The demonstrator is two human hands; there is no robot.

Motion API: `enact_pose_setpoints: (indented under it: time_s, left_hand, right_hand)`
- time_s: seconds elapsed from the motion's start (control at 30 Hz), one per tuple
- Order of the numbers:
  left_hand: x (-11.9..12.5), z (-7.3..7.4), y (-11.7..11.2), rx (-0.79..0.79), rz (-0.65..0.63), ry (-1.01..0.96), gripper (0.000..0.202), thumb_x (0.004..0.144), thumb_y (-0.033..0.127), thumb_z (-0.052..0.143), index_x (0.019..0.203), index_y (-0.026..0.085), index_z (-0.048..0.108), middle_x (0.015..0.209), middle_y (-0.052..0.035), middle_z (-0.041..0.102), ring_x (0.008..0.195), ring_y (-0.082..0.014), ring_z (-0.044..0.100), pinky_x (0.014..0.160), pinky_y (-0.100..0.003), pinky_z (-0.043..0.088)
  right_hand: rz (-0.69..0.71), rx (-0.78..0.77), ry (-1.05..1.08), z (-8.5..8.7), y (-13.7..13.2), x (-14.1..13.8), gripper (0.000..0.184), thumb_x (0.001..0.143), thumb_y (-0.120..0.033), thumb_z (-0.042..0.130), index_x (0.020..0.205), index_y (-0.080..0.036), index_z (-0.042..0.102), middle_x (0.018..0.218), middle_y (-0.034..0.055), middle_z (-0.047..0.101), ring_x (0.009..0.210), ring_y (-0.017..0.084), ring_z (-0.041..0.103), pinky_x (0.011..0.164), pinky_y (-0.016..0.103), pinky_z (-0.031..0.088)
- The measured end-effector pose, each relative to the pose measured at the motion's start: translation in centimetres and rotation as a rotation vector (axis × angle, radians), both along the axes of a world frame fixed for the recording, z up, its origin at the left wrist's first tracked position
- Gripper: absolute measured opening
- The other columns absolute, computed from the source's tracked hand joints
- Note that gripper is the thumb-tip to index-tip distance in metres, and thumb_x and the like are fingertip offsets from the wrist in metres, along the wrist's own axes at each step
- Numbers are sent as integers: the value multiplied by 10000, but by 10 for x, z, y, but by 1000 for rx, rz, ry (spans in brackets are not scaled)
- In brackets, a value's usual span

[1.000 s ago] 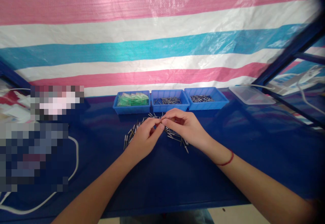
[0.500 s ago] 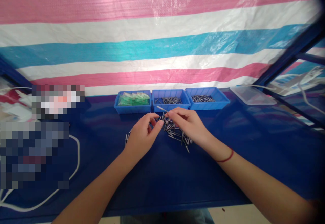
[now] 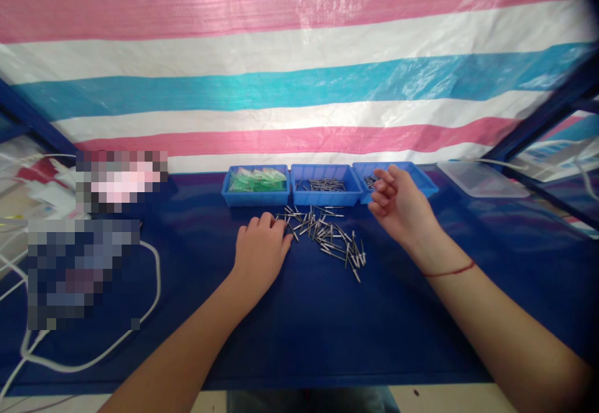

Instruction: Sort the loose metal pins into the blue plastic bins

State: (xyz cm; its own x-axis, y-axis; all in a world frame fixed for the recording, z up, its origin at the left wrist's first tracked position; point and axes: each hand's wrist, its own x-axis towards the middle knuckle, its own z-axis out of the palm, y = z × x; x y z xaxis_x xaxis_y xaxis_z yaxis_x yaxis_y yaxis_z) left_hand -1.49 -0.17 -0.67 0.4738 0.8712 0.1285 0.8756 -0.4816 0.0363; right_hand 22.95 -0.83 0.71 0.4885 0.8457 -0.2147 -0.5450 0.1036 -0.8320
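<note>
My left hand [image 3: 261, 252] rests back up on the table at the left edge of a loose pile of blind rivets [image 3: 327, 229]. Its thumb stands apart from the fingers, whose tips are partly hidden among the rivets. Over the front edge of the right blue bin [image 3: 423, 182], my right hand [image 3: 400, 206] is raised with its fingers curled in; whatever is in them, if anything, cannot be made out. Rivets [image 3: 370, 182] in that bin show partly behind the hand. The middle blue bin [image 3: 326, 198] holds many rivets too.
Green-and-clear plastic packets [image 3: 258, 180] fill the left blue bin [image 3: 256, 199]. A clear plastic lid [image 3: 482, 179] lies at the right. White cable [image 3: 156, 282] loops over the left of the blue table [image 3: 299, 325]. A striped sheet [image 3: 299, 95] hangs behind.
My right hand has left the pile, where it held a rivet, and moved right to the right bin, turning its palm side up. My left hand has turned flatter beside the pile.
</note>
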Motion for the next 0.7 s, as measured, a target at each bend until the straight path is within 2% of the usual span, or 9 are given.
enact_pose_setpoints:
  time_s: [0.13,0.3,0.7]
  left_hand:
    - [0,-1,2,0,-32,15,225,928,320,468,1012,218,651,1038,-65,609,898,-230,570,705,-331,390]
    - [2,-1,2,-29,-56,31,234,939,277,439,970,189,653,1011,-72,616,844,-207,592,689,-309,407]
    - [1,-5,8,-107,-103,-188,255,908,154,455,1077,159,645,999,-81,639,870,-214,638,782,-315,495]
  right_hand:
    - [98,-32,-42,-2,-4,-15,113,780,-280,613,781,-167,616,561,-66,423,386,33,285,306,168,216]
    - [212,-45,-148,-5,-7,-22,107,731,-259,653,738,-153,639,576,-53,436,408,32,299,333,179,210]
    - [276,11,-451,-4,-13,-30,157,762,-311,633,719,-161,642,618,-28,462,464,48,317,396,203,172]
